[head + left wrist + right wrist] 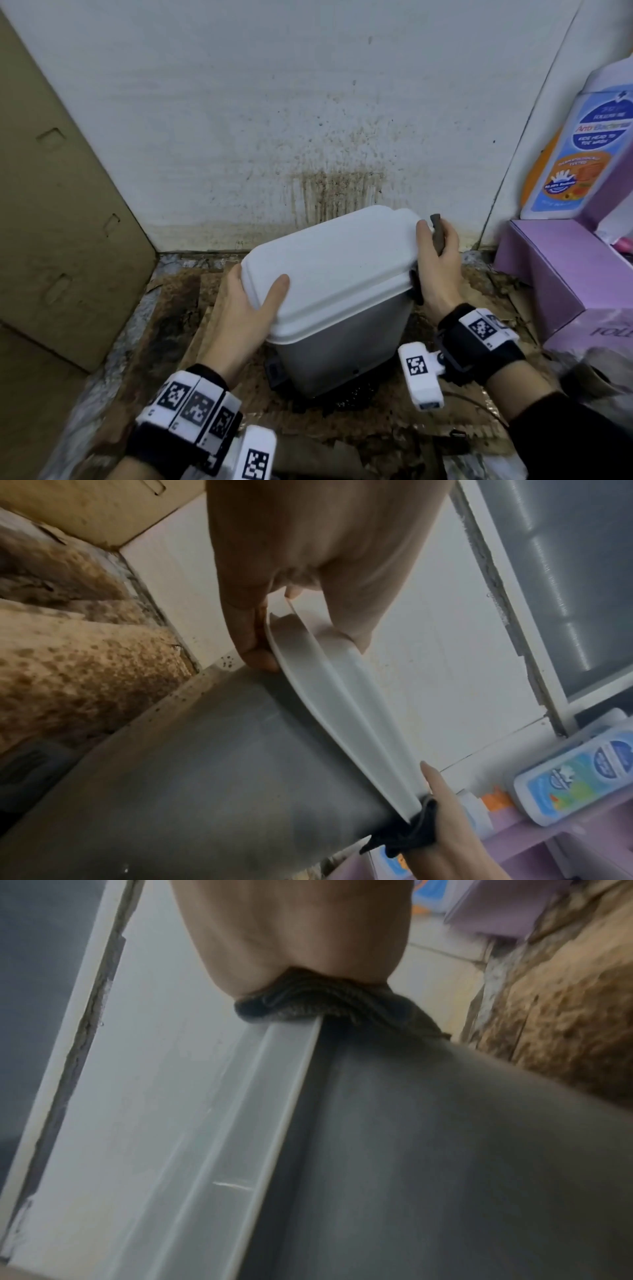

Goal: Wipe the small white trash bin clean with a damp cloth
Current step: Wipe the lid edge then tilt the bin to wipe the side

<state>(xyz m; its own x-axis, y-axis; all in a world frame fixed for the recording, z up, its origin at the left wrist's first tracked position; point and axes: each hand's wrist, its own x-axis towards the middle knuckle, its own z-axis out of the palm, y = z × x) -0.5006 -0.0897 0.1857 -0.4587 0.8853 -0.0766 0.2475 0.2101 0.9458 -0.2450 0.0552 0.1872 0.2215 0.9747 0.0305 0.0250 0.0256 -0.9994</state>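
Note:
The small trash bin stands on the floor by the wall, with a white lid [335, 267] [329, 685] over a grey body [342, 353] [445, 1150]. My left hand [258, 284] [304, 645] grips the lid's left corner, thumb on top and fingers curled round the edge. At the lid's right edge my right hand [436, 246] [301, 947] holds a dark cloth [435, 219] [411, 829] [325, 1004]. The cloth is pressed against the rim. Most of it is hidden inside that hand.
A brown cardboard box [61, 205] leans at the left. A purple box [555, 274] with a blue-labelled wash bottle [582, 154] stands close on the right. Behind the bin is a stained white wall [335, 185]. Dirty cardboard [219, 342] covers the floor. A black pedal [274, 373] juts from the bin's base.

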